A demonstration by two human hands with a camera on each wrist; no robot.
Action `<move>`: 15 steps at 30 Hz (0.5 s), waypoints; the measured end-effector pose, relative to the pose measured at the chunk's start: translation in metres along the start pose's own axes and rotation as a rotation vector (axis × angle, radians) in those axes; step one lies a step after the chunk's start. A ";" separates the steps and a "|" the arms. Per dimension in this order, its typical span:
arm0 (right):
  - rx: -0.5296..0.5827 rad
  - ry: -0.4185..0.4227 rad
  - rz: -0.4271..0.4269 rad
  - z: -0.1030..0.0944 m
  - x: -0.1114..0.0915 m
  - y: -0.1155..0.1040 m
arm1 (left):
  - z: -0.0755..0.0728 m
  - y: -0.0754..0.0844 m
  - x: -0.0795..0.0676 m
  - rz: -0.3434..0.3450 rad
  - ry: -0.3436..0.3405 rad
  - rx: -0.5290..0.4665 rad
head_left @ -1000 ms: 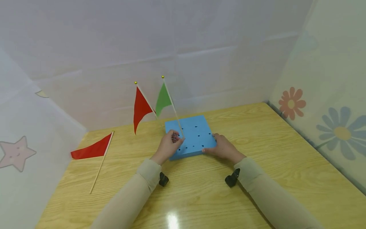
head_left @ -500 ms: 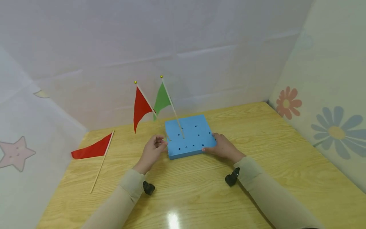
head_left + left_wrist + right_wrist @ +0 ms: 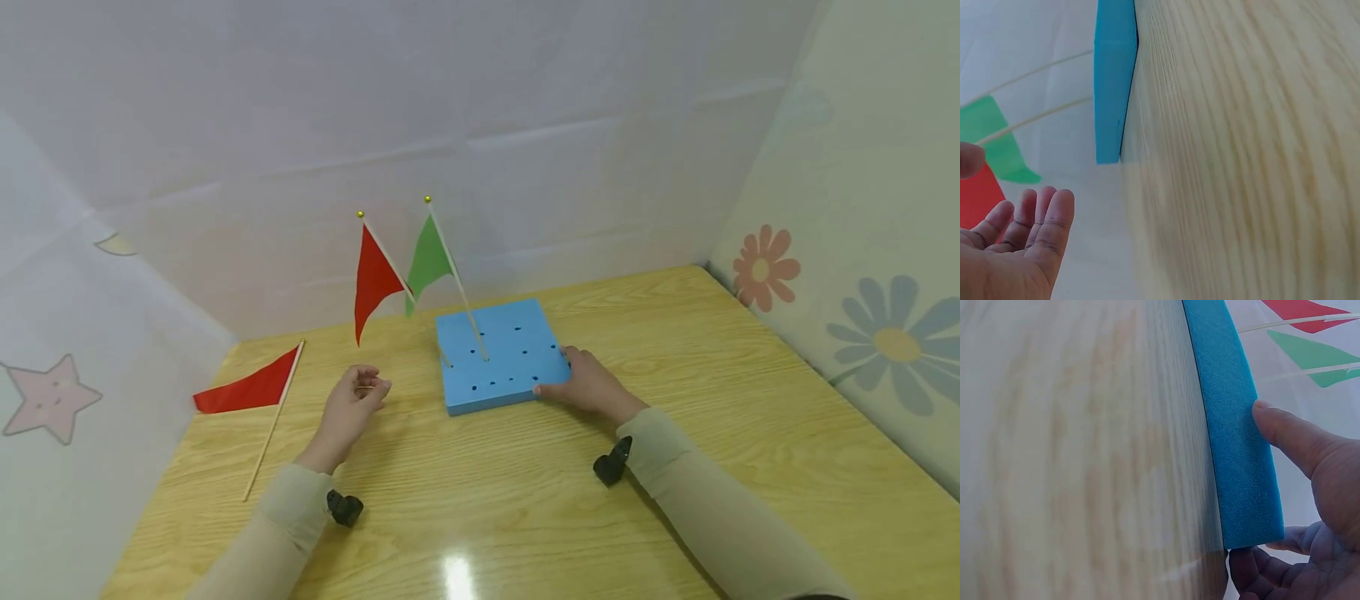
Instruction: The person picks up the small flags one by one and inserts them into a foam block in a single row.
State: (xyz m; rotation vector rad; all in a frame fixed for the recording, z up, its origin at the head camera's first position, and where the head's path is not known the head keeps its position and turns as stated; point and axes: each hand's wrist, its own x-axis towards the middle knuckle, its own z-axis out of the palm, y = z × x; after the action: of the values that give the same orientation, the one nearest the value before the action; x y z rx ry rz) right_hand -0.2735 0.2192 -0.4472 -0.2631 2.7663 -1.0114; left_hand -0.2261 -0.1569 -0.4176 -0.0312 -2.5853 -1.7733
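Note:
A blue foam block [image 3: 498,354] with several small holes lies on the table. A green pennant flag [image 3: 430,257] stands in one of its holes, and a red pennant flag [image 3: 375,283] stands at its left side, both poles leaning left. My right hand [image 3: 592,385] holds the block's right front corner, the thumb [image 3: 1294,434] on the top edge and the fingers around the side. My left hand [image 3: 348,417] is off the block, to its left, with loosely bent fingers [image 3: 1050,225] and nothing in them. Further left, another red pennant flag [image 3: 258,385] lies flat.
The wood-grain table [image 3: 480,492] reaches back to a pale cloth wall [image 3: 570,167]. Side walls with printed flowers [image 3: 896,343] on the right and a star [image 3: 52,398] on the left close in the table.
My left hand has let go of the green flag's pole and moved left and toward me, away from the block. The right hand stays on the block, and the green flag stands by itself.

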 end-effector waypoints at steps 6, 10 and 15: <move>0.001 -0.001 0.004 0.002 0.001 0.000 | -0.022 -0.004 -0.011 -0.035 0.047 0.054; 0.000 -0.001 0.004 0.002 0.000 0.000 | -0.038 -0.009 -0.019 -0.059 0.067 0.091; 0.000 -0.012 0.004 0.001 0.000 -0.002 | -0.058 -0.019 -0.032 -0.105 0.088 0.142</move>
State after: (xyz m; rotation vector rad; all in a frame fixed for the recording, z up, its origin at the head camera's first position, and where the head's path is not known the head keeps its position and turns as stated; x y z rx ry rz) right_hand -0.2728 0.2173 -0.4470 -0.2631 2.7545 -1.0059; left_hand -0.1944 -0.2179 -0.4151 0.1830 -2.6875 -1.5757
